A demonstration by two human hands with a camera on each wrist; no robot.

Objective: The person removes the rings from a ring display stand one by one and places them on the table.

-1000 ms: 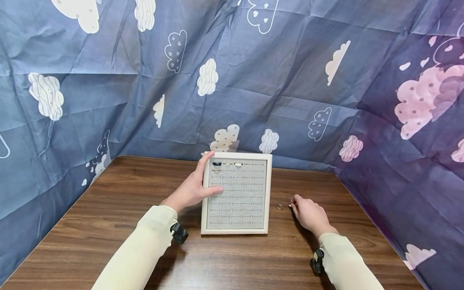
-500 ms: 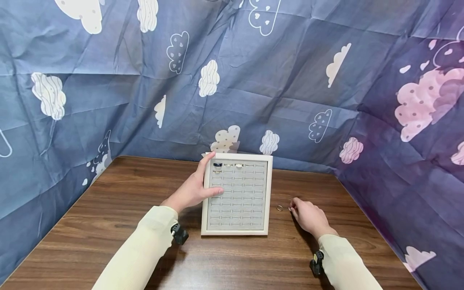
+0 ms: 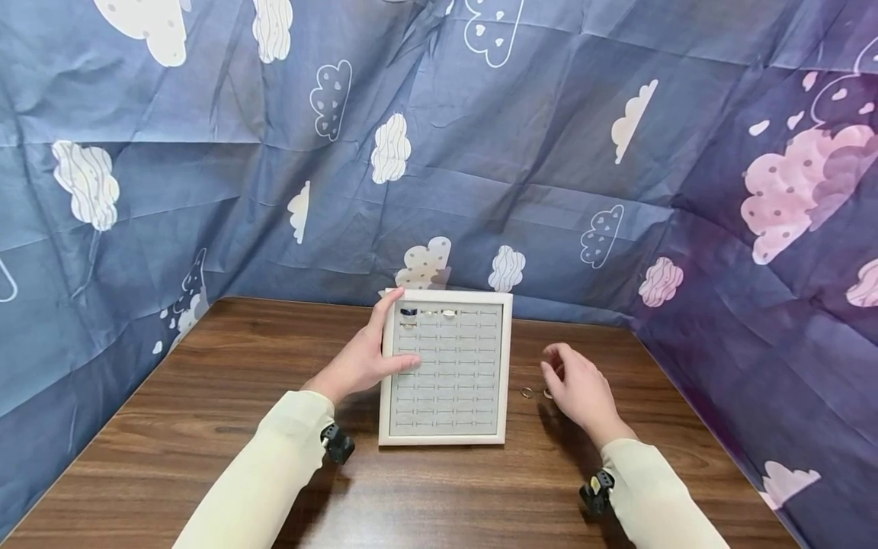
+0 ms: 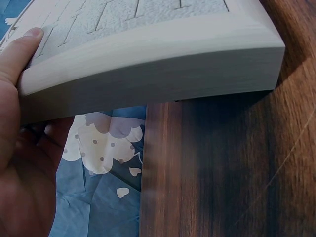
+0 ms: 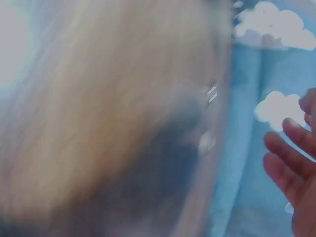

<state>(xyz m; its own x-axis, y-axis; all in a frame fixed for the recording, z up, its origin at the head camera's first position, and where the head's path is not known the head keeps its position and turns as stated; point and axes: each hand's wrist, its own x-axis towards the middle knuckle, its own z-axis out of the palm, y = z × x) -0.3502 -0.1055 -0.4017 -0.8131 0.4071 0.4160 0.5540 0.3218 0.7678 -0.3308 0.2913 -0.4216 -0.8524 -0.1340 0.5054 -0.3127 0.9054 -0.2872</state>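
Wooden table against cloud-print cloth

A dark wood-grain table [image 3: 206, 427] stands enclosed by creased blue-grey fabric [image 3: 480, 152] printed with white and pink clouds, hung behind and at both sides under even light.

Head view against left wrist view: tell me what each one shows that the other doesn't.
Only the head view shows the right hand hovering open over two loose rings on the table, and the rings slotted in the ring tray's top row. Only the left wrist view shows the tray's thick side wall close up. Both show the left hand holding the ring tray at its left edge.
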